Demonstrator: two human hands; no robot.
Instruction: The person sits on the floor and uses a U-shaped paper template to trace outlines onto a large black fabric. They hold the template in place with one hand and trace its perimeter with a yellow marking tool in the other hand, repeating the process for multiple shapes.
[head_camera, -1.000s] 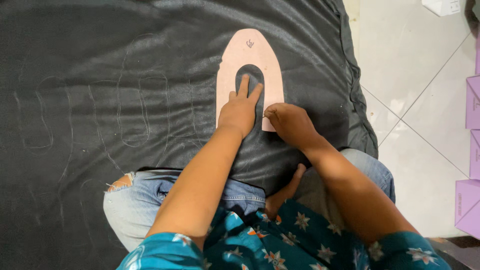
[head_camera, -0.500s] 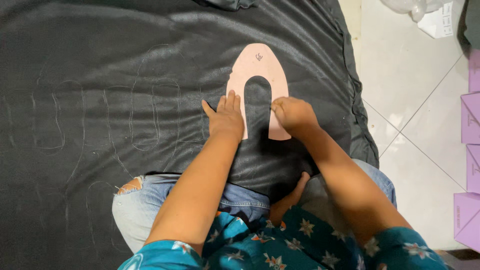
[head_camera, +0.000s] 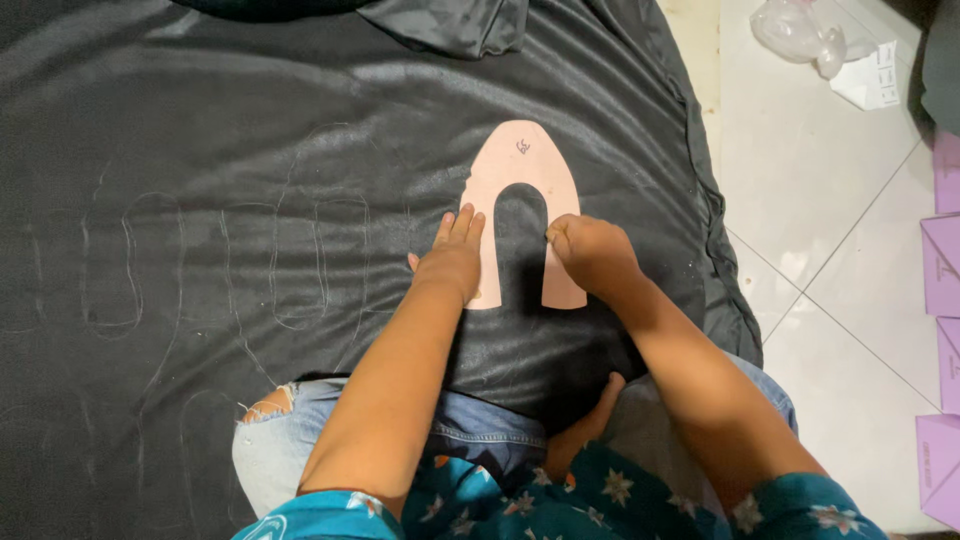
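Closest to me is a teal floral-print top (head_camera: 520, 505) at the bottom edge, then ripped light-blue denim jeans (head_camera: 300, 430) on folded legs, with a bare foot (head_camera: 585, 425) tucked between the knees. The near edge of a big sheet of black, slightly shiny fabric (head_camera: 250, 150) drapes over the lap and spreads out across the floor.

Both forearms reach forward from there. My left hand (head_camera: 450, 255) lies open and flat, fingers together and pointing away, pressing on the left leg of a pale pink arch-shaped card template (head_camera: 525, 175). My right hand (head_camera: 590, 250) is curled up, knuckles towards the camera, sitting on top of the right leg of the same template. Can't tell if it's pinching anything, the fingers are tucked under. So the template sits flat on the black fabric, right of centre, open end towards me and rounded top pointing away.

Left of the hands there are faint chalk outlines (head_camera: 300, 260) of the same arch shape, several in a row on the fabric.

Further out on the right: white tiled floor (head_camera: 830, 200), purple cardboard boxes (head_camera: 940, 260) along the edge, and a crumpled clear plastic bag (head_camera: 800, 30) near the top corner.
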